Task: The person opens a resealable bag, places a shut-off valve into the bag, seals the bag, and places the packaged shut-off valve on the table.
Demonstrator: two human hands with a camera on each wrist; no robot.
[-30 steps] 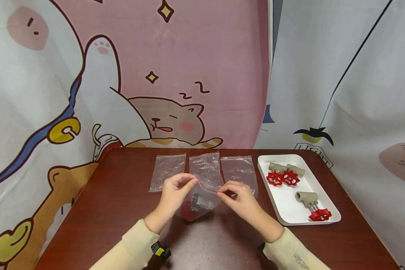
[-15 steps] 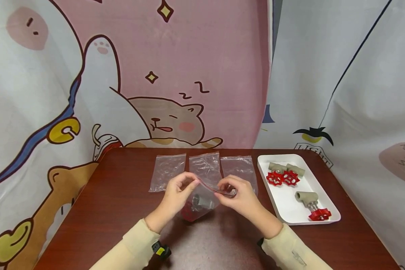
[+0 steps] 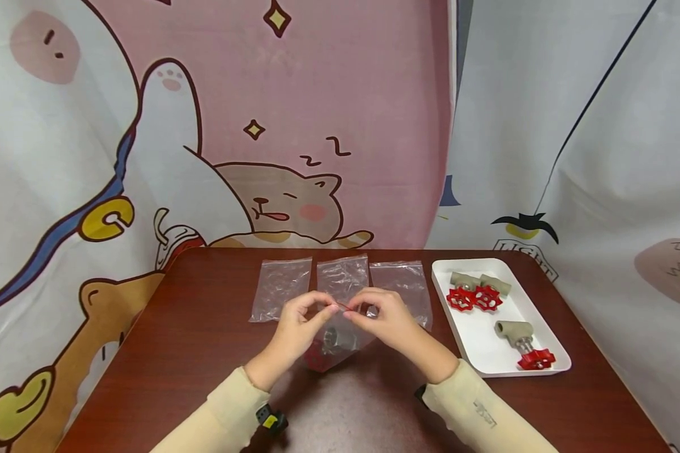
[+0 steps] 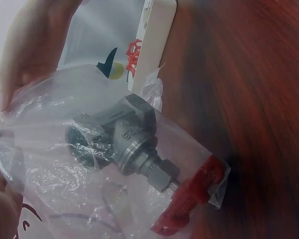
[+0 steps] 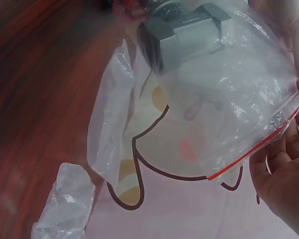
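A clear zip bag (image 4: 45, 164) with a red seal line (image 5: 259, 149) hangs from both hands over the table. Inside it is a metal valve (image 4: 129, 134) with a red handwheel (image 4: 189, 199), seen through the plastic in all three views. My left hand (image 3: 300, 324) pinches the bag's top edge between thumb and index finger. Close beside it, my right hand (image 3: 386, 319) pinches the same edge with thumb and fingertips. The two hands' fingertips nearly meet at the seal. In the right wrist view the red line runs out to the bag's far corner.
Flat clear zip bags lie in a row at the back: a left one (image 3: 281, 286), a middle one (image 3: 342, 274) and a right one (image 3: 408, 289). On the right, a white tray (image 3: 476, 352) holds three beige valves with red handwheels, one of them a front valve (image 3: 515, 330).
My right hand has slid left along the bag's top edge toward my left hand, after curling over its right end. My left hand stays nearly where it was, still pinching the edge.
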